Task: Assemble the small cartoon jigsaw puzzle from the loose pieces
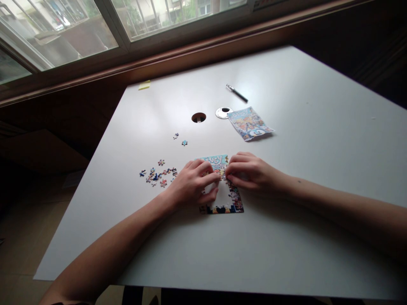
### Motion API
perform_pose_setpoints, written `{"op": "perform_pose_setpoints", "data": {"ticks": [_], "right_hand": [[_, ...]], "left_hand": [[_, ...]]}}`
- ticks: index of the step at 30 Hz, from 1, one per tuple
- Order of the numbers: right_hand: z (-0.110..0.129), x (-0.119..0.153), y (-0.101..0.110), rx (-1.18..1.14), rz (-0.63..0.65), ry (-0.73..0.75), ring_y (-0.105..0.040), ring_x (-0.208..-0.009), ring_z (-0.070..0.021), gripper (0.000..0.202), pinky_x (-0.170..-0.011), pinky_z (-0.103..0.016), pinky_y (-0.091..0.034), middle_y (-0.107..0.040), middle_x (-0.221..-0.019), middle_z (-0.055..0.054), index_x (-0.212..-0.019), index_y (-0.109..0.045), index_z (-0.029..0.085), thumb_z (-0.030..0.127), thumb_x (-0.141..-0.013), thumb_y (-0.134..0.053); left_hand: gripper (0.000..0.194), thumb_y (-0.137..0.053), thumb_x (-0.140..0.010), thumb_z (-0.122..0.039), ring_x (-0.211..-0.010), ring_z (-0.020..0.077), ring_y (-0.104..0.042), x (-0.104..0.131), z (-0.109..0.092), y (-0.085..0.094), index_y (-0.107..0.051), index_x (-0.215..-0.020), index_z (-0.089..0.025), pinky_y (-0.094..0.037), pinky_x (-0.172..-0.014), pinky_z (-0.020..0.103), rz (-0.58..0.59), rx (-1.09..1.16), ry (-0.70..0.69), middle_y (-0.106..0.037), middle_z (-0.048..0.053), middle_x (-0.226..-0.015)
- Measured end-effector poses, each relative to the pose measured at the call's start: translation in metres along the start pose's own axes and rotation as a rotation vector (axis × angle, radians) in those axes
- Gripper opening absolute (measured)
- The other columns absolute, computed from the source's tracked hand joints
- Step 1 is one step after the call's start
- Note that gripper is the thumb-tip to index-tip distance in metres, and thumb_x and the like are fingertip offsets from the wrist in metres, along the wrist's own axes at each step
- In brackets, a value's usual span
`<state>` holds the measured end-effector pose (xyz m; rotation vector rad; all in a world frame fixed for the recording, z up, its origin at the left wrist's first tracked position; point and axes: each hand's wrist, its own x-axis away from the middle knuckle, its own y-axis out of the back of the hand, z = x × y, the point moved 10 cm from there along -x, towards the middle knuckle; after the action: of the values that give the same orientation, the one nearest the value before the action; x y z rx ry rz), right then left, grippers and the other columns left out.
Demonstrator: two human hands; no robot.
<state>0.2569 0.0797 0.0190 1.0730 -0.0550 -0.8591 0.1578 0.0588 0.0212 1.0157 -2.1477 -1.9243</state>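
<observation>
A partly assembled jigsaw puzzle lies flat on the white table, its picture border joined around a bare white middle. My left hand rests over the puzzle's left side. Its index fingertip touches pieces near the top, and the thumb is spread apart below. At the upper right edge, my right hand is curled, thumb and fingers drawn together against the puzzle. Whatever is between those fingertips is hidden. Left of my left hand lies a scattered group of loose puzzle pieces.
Two stray pieces lie farther back. Beyond the puzzle are a printed picture sheet with a lifted edge, a round cable-hole cover, an open cable hole and a dark pen. A window runs behind the table.
</observation>
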Motion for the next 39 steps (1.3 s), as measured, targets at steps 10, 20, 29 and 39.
{"op": "perform_pose_setpoints", "data": {"ticks": [10,20,29,39], "right_hand": [[-0.0017,0.0013,-0.0023,0.013,0.015,0.012,-0.05,-0.077,-0.0173,0.01,-0.077,-0.032,-0.039,-0.06,-0.082,-0.005,-0.09,-0.067,0.02,0.025,-0.09,-0.058],[0.0001,0.0006,-0.002,0.022,0.021,0.009,-0.05,-0.076,-0.0175,0.012,-0.077,-0.033,-0.039,-0.06,-0.081,-0.005,-0.088,-0.067,0.02,0.025,-0.091,-0.057],[0.0008,0.0005,-0.0013,0.019,0.012,0.012,-0.051,-0.077,-0.0179,0.014,-0.077,-0.033,-0.039,-0.061,-0.082,-0.006,-0.091,-0.07,0.019,0.024,-0.091,-0.057],[0.0008,0.0004,-0.0014,0.02,0.013,0.01,-0.051,-0.078,-0.0177,0.013,-0.077,-0.032,-0.039,-0.06,-0.082,-0.005,-0.09,-0.069,0.019,0.024,-0.091,-0.057]], "left_hand": [[0.02,-0.055,-0.088,-0.03,-0.094,0.0217,-0.051,0.0007,0.0001,0.0009,-0.064,-0.104,-0.021,-0.048,-0.087,0.04,0.003,0.008,0.006,-0.06,0.007,-0.098],[0.02,-0.055,-0.089,-0.03,-0.095,0.0219,-0.051,0.0002,0.0002,0.0006,-0.064,-0.104,-0.022,-0.048,-0.087,0.04,0.003,0.012,0.007,-0.06,0.007,-0.098],[0.021,-0.056,-0.09,-0.03,-0.094,0.0207,-0.051,0.0005,-0.0002,0.0001,-0.065,-0.107,-0.023,-0.048,-0.087,0.038,-0.009,0.002,-0.009,-0.06,0.007,-0.099],[0.022,-0.057,-0.09,-0.03,-0.094,0.0203,-0.052,0.001,-0.0006,0.0002,-0.065,-0.109,-0.023,-0.048,-0.087,0.038,-0.017,-0.001,-0.015,-0.06,0.007,-0.1]]}}
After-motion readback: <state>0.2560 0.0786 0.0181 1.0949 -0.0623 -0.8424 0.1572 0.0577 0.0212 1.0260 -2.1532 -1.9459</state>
